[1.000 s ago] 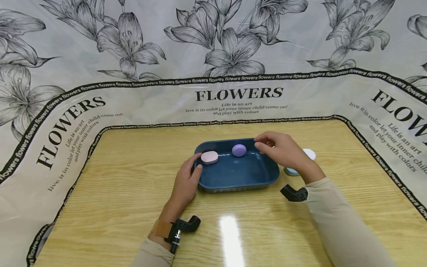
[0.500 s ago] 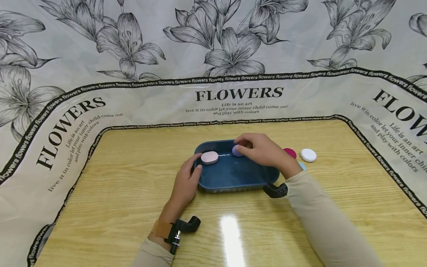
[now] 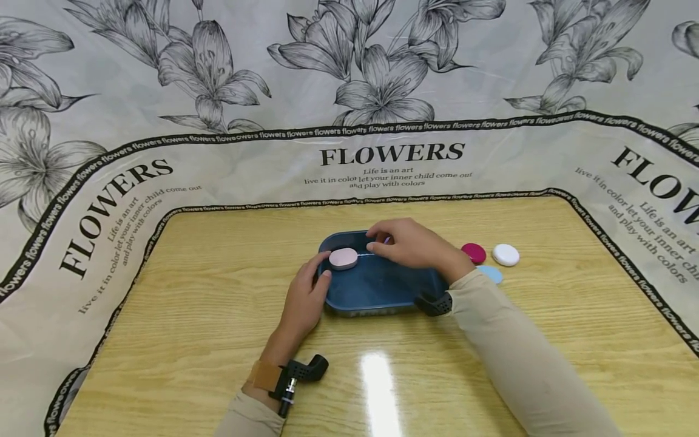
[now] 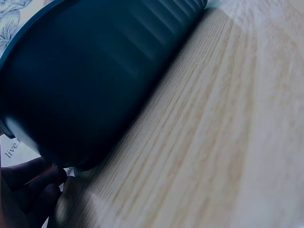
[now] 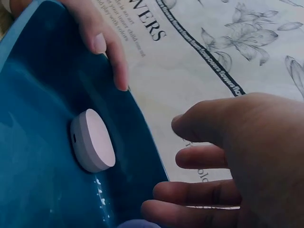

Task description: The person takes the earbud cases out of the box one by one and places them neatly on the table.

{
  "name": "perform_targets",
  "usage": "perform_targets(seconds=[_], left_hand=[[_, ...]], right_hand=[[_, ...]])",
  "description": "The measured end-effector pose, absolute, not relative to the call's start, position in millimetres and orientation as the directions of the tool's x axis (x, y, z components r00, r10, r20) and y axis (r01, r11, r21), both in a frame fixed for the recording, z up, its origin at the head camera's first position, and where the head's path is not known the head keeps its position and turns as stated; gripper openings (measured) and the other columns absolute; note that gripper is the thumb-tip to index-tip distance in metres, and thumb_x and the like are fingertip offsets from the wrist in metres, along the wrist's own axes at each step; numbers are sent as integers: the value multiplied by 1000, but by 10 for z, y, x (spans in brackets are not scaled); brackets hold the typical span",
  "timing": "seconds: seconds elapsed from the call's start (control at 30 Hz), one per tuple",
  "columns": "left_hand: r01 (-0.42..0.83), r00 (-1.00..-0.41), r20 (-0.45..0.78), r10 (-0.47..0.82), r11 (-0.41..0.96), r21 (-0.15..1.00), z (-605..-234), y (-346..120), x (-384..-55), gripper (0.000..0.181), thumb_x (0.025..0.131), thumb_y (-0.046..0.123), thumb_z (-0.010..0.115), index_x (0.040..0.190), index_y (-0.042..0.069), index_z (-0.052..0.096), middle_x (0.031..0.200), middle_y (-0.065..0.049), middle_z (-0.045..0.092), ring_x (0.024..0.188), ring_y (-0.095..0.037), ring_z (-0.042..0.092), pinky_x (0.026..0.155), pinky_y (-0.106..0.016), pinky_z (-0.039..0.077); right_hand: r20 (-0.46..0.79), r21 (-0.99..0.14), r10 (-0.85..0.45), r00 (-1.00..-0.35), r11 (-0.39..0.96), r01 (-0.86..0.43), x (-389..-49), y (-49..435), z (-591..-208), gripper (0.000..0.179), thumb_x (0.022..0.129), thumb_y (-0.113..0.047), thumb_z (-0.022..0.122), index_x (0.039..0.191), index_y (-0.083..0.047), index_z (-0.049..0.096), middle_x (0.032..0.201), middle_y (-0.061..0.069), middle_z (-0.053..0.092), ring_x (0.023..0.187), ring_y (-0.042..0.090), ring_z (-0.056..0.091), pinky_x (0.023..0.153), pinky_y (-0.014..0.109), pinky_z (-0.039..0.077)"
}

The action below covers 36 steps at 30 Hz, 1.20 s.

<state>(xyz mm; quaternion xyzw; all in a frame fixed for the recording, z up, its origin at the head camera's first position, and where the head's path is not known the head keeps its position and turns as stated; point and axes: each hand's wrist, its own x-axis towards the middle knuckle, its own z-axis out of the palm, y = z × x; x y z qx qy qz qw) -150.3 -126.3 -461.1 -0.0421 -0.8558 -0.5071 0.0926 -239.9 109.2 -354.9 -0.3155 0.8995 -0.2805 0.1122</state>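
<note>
Surface point(image 3: 180, 291) in yellow wood grain spreads beneath two forearms point(image 3: 524, 346) in beige sleeves, both angled inward to a dark blue tray point(image 3: 371, 288). The left hand point(image 3: 304, 297) rests at the tray's left end, thumb and forefinger spaced loosely along the rim. The right hand point(image 3: 409, 244) hangs over the far right part, fingers slightly bent, its grip parted and holding nothing. Inside, a pink oval case point(image 3: 343, 258) lies at far left; a purple object point(image 5: 139, 224), mostly hidden, sits beneath the right hand. Just right of the tray lie a white disc point(image 3: 506, 255), a magenta disc point(image 3: 474, 254) and a partly covered light-blue disc point(image 3: 491, 275).
</note>
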Motion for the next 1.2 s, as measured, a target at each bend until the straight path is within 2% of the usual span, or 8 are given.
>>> perform_targets(seconds=[0.23,0.5,0.67,0.73,0.97,1.07,1.2], left_hand=[[188,-975,223,-18,470,863,-4618,-1277,-1492,42,106,29,47,147,23,52,147,-5,50,138,-23,44,111,-51,36],[194,-974,224,-10,467,863,-4601,-1274,-1483,41,106,27,47,146,21,53,146,-6,51,137,-23,44,111,-51,36],[202,-972,234,-10,469,860,-4601,-1272,-1489,41,106,28,47,146,22,52,146,-6,51,137,-23,44,111,-51,36],[203,-972,234,-9,469,860,-4599,-1271,-1492,41,106,29,47,146,22,53,146,-5,51,137,-23,45,111,-50,36],[209,-971,239,-5,462,862,-4620,-1267,-1512,40,106,29,47,145,24,53,144,-5,52,135,-21,46,110,-49,38],[209,-971,239,-6,466,860,-4621,-1266,-1512,40,106,29,47,145,25,53,144,-5,53,135,-21,47,110,-48,38],[209,-970,241,-8,469,858,-4609,-1271,-1501,40,106,28,48,145,25,53,144,-5,53,135,-21,46,111,-49,37]], right_hand=[[-91,-560,-669,-738,647,-518,-2440,926,-3591,40,101,-31,62,132,-6,63,106,6,69,88,17,64,79,38,54],[-185,-490,-699,-691,675,-551,-2488,753,-3684,44,101,-30,60,138,-6,59,115,8,66,96,17,63,86,40,52],[-203,-469,-729,-654,658,-588,-2507,669,-3729,47,102,-29,59,141,-4,56,101,5,65,80,15,58,75,35,47],[-215,-457,-734,-644,658,-598,-2503,639,-3749,48,102,-30,58,143,-4,55,101,5,65,79,15,56,74,35,45],[-242,-395,-707,-664,697,-598,-2467,582,-3791,52,101,-32,60,146,-6,52,132,9,62,106,19,62,91,39,49],[-226,-379,-701,-677,703,-601,-2467,561,-3813,51,99,-31,63,143,-6,55,132,9,62,108,20,62,92,40,49],[-203,-374,-682,-702,717,-589,-2459,513,-3831,41,96,-29,67,132,-9,62,119,6,66,97,19,62,86,38,50]])
